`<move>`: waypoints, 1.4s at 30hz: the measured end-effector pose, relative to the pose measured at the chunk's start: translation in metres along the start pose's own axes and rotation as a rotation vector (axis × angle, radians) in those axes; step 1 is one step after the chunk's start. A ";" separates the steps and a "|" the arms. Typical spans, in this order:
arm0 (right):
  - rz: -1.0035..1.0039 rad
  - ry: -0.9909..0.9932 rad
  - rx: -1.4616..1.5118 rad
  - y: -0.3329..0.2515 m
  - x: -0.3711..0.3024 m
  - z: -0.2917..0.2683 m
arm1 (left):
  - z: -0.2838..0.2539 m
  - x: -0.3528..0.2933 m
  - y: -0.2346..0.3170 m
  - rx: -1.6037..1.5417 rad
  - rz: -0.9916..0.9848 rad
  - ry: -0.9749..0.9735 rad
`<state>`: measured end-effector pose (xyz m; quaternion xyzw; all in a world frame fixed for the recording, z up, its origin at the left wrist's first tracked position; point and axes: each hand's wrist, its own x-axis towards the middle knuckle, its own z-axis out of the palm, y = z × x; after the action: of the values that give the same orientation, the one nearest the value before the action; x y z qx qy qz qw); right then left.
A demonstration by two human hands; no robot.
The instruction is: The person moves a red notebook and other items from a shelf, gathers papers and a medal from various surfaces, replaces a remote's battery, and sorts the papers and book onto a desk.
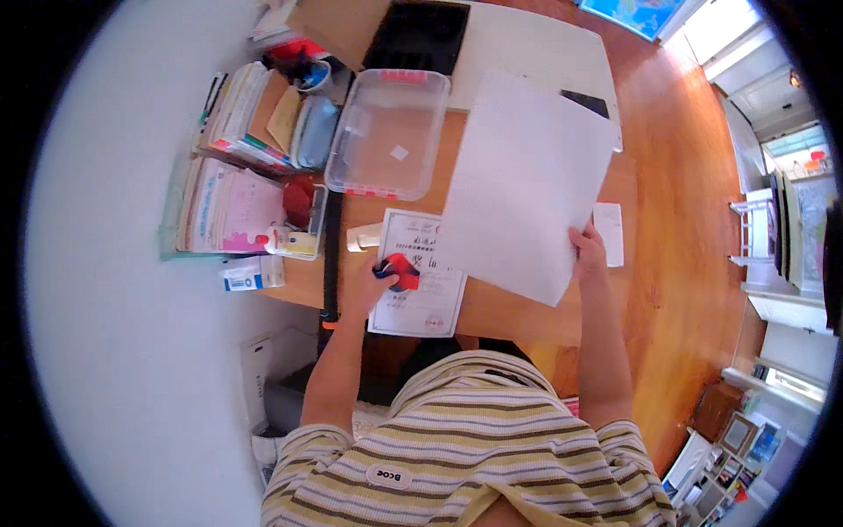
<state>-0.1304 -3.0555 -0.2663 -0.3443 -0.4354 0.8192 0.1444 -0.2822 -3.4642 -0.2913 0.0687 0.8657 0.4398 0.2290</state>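
Observation:
In my right hand [589,253] is a large white sheet [527,176], pinched at its lower right edge. It is tilted above the table and hides part of what lies under it. My left hand [369,283] is closed on a small red and dark blue piece [404,274], which looks like folded ribbon or cloth. Beneath that hand lies a printed certificate [421,314] with a dark border and a red seal, its upper right part covered by the white sheet. A small beige piece [363,237] sits just beyond my left hand.
A clear plastic lid or tray [386,132] with red corner clips lies further back. Books and folders [250,114] stand along the wall at left, beside a bin of papers [233,211]. A black flat panel [417,37] is at the back. A white card [608,234] lies right of the sheet.

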 end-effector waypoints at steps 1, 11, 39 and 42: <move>0.022 -0.089 0.028 0.007 0.017 0.012 | -0.017 -0.006 -0.008 -0.125 -0.077 -0.034; 0.139 -0.169 -0.004 0.041 0.098 0.236 | -0.152 -0.062 -0.048 -0.729 -0.227 0.247; -0.216 -0.082 -0.634 0.061 0.098 0.271 | -0.126 0.289 0.113 -0.169 0.091 -0.084; -0.235 -0.074 -0.811 0.063 0.113 0.261 | -0.116 0.267 0.141 -0.008 0.171 0.003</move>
<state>-0.3885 -3.1917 -0.2670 -0.2915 -0.7638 0.5711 0.0740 -0.5831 -3.3786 -0.2100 0.1408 0.8551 0.4615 0.1898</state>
